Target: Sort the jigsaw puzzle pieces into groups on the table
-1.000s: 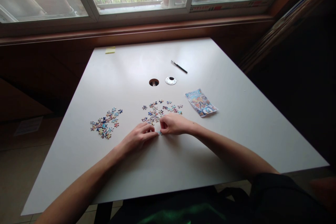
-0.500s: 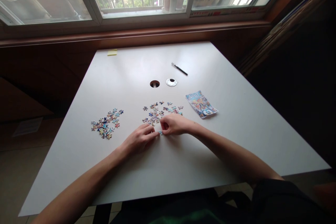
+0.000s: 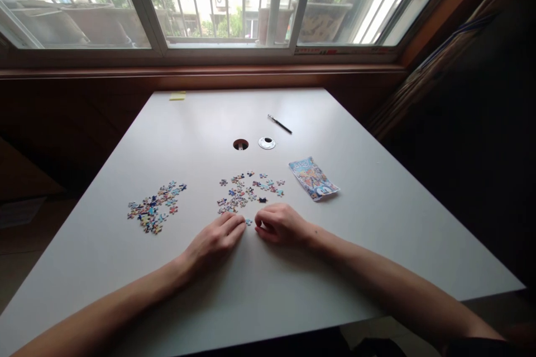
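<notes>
A small light-blue puzzle piece [image 3: 248, 222] lies on the white table between my hands. My left hand [image 3: 218, 234] rests beside it with its fingers closed together, fingertips close to the piece; what they hold, if anything, is hidden. On the other side my right hand [image 3: 278, 224] is curled, thumb and forefinger near each other, and anything between them is too small to make out. Just beyond my hands is a loose group of puzzle pieces [image 3: 238, 201]. Another heap of pieces [image 3: 153, 209] lies farther left.
A colourful printed packet [image 3: 314, 178] lies right of the pieces. Farther back are a black pen [image 3: 280, 124], a round metal cover [image 3: 267, 143] and a hole [image 3: 240, 145] in the table [image 3: 355, 268]. A yellow sticky note [image 3: 177, 96] is near the far edge, below the window.
The camera view has tilted up and shifted. My right hand has drawn slightly away from the left, and the light-blue piece between them shows more openly.
</notes>
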Available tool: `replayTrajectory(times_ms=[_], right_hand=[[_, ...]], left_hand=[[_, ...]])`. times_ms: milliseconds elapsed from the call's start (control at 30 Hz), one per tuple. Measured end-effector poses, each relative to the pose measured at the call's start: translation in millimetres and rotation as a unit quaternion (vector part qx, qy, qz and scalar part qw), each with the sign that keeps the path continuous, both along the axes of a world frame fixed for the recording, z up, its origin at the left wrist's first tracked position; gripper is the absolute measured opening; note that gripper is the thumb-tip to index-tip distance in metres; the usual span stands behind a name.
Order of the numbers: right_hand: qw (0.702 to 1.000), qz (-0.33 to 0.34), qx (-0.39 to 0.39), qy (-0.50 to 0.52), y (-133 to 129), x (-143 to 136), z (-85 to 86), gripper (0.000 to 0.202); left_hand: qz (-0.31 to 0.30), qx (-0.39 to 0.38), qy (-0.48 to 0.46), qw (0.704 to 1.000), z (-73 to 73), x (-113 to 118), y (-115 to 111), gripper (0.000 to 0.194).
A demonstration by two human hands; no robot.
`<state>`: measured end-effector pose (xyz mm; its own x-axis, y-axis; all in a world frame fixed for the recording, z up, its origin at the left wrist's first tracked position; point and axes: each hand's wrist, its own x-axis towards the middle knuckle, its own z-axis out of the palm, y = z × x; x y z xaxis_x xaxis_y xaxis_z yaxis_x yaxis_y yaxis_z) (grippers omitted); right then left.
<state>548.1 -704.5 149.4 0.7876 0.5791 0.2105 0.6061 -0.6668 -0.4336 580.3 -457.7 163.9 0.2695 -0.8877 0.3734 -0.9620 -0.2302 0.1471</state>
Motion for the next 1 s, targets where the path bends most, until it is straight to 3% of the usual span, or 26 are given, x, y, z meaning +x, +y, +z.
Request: replayTrajectory(times_ms=[400, 700, 1000], right_hand=[[0.996, -0.026, -0.08, -0.041, 4.4, -6.2, 0.2, 0.011], [0.996, -0.009, -0.061, -0.07, 1.8, -7.5, 1.6, 0.029], [0.993, 0.004, -0.022, -0.118, 0.4, -5.8, -5.8, 0.024]], left_hand=[[-0.006, -0.011, -0.037, 0.999, -0.2, -3.2, -0.3, 0.028], [-0.014, -0.041, -0.041, 0.998, -4.7, -2.7, 1.9, 0.032], [-0.007, -0.028, -0.014, 0.999, -5.5, -4.2, 2.0, 0.028]])
